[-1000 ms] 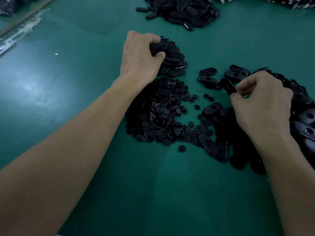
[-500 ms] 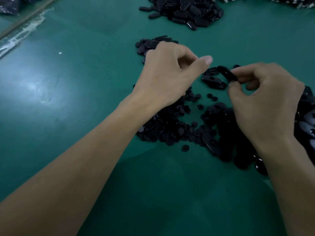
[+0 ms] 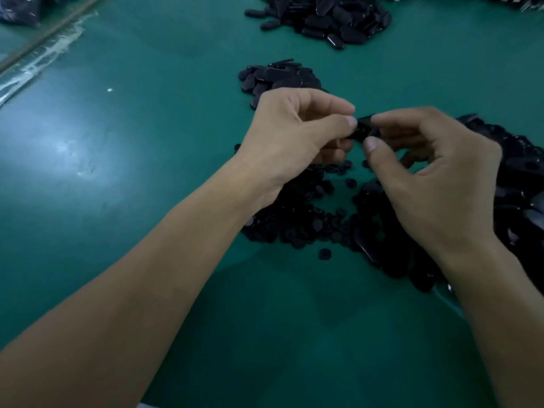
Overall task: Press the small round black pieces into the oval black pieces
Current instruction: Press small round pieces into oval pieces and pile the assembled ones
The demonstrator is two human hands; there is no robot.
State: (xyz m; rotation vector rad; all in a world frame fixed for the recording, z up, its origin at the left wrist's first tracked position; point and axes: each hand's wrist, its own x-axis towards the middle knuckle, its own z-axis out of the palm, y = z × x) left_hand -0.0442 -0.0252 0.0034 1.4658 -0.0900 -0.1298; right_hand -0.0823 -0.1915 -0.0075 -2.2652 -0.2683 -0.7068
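Both hands meet above the green table, holding one oval black piece [image 3: 364, 128] between them. My left hand [image 3: 294, 136] pinches its left end with thumb and forefinger. My right hand [image 3: 435, 172] pinches its right end with thumb and curled fingers. Whether a round piece sits in it is hidden by the fingers. Below the hands lies a heap of small round black pieces [image 3: 297, 222]. A heap of oval black pieces [image 3: 518, 178] spreads to the right, under my right wrist.
A small stack of oval pieces [image 3: 276, 78] lies just beyond my left hand. A larger pile of oval pieces [image 3: 329, 19] sits at the far edge. A clear plastic strip [image 3: 41, 63] lies at the far left on the green mat [image 3: 132, 172].
My left hand came back from the small stack beyond it and moved right to meet my right hand. My right hand lifted an oval piece from its heap; both now pinch it.
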